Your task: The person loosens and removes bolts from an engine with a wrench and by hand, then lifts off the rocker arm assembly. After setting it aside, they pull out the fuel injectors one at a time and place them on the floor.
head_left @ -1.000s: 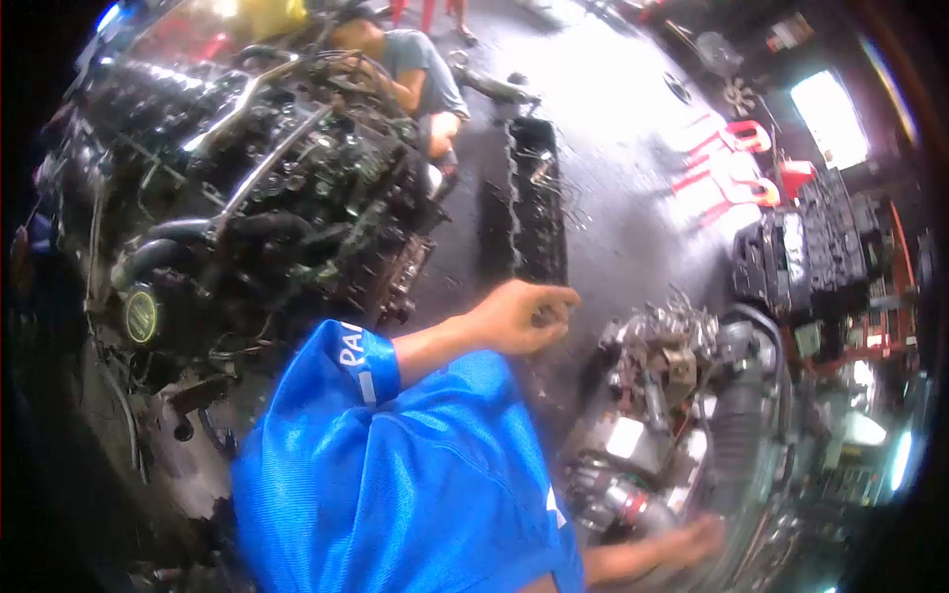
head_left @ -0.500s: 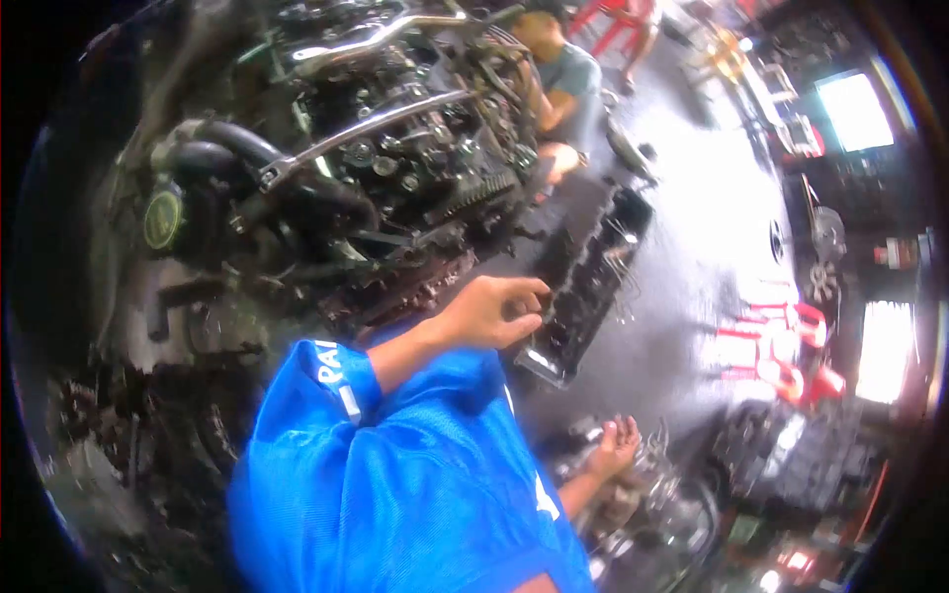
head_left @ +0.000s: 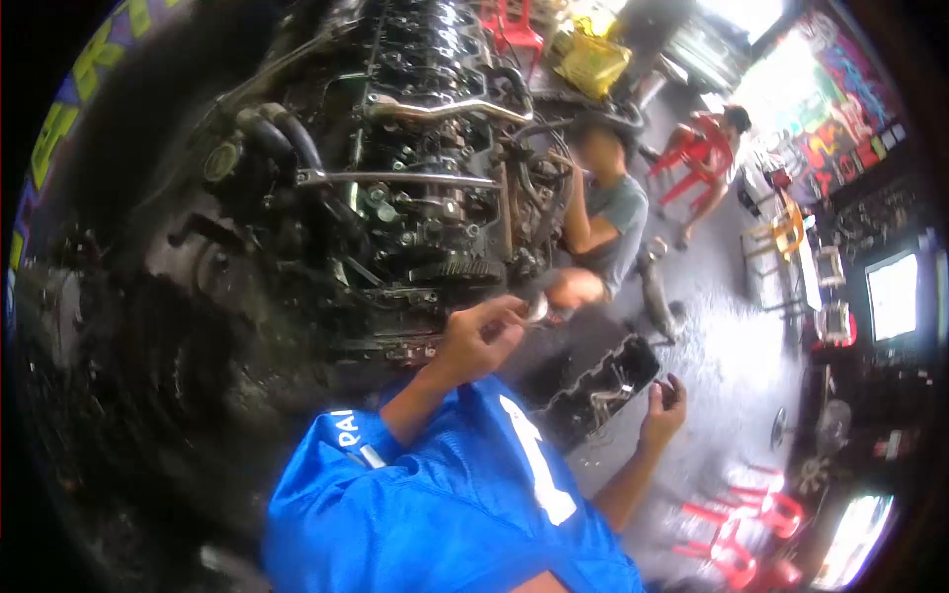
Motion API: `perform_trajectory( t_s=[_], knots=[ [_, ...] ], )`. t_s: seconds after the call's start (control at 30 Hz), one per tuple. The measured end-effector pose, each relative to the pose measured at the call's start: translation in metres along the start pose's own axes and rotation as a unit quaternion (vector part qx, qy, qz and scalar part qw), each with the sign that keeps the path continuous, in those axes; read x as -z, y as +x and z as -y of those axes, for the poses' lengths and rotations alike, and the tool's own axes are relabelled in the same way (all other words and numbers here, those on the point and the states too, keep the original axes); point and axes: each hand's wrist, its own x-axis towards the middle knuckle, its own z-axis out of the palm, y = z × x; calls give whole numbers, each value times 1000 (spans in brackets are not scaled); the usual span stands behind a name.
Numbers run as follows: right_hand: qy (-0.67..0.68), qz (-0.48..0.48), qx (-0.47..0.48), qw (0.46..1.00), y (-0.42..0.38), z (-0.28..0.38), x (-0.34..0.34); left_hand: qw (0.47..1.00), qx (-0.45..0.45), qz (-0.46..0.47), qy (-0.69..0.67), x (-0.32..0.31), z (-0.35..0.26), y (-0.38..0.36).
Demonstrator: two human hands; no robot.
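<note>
My left hand (head_left: 481,341) is raised in front of the engine's near end, its thumb and fingers curled. A small silvery rounded thing (head_left: 536,308) shows at its fingertips; blur hides what kind it is. My right hand (head_left: 665,407) is lifted to the right, its thumb and fingers apart, with nothing seen in it. Between and beyond my hands, a dark rectangular engine pan or cover (head_left: 563,381) lies on the floor, bent metal pieces (head_left: 605,403) inside. The large engine (head_left: 425,212) fills the upper left, its top uncovered, with a long metal bar (head_left: 405,179) across it.
A co-worker in a grey shirt (head_left: 618,222) crouches at the engine's right side. Another person (head_left: 714,148) sits farther back on a red chair. Red plastic chairs (head_left: 736,534) stand at lower right, a curved pipe-like part (head_left: 657,296) on the floor, a yellow bag (head_left: 593,61) behind.
My view has swung, bringing more of the engine and room into sight. My right hand has risen from low down to beside the pan. A silvery thing now shows at my left fingertips.
</note>
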Motion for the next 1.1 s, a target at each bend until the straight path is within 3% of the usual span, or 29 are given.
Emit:
perform_trajectory(
  t_s=[0.07, 0.3, 0.37, 0.43, 0.53, 0.7, 0.83, 0.9, 0.97, 1.03, 1.1],
  knots=[
    [29, 46, 23, 998, 18, -3, -9, 995, 12, -92, 47, -1, 1, -6],
    [55, 60, 10, 997, 25, -41, -56, 980, 18, -168, 105, 26, -2, -3],
    [95, 115, -15, 989, 15, -45, -74, 969, -19, -216, 116, 45, -11, 3],
    [71, 121, -7, 990, 6, -23, -90, 934, -67, -292, 194, 70, -5, 9],
    [45, 228, -16, 972, -1, 12, -114, 897, -71, -360, 245, 103, -3, 9],
    [9, 267, 27, 963, -20, 60, -170, 919, -56, -329, 210, 147, 26, 20],
    [7, 268, 54, 962, -38, 110, -214, 916, -74, -262, 294, 158, 50, 21],
    [-7, 291, 66, 954, -40, 137, -240, 885, -133, -243, 374, 158, 45, 23],
    [-17, 306, 43, 951, -46, 163, -263, 899, -121, -231, 351, 157, 48, 18],
    [-115, 294, 138, 939, -48, 182, -286, 923, -103, -262, 262, 157, 43, 18],
    [-181, 282, 163, 928, -50, 189, -304, 931, -89, -273, 223, 162, 33, 15]
  ],
)
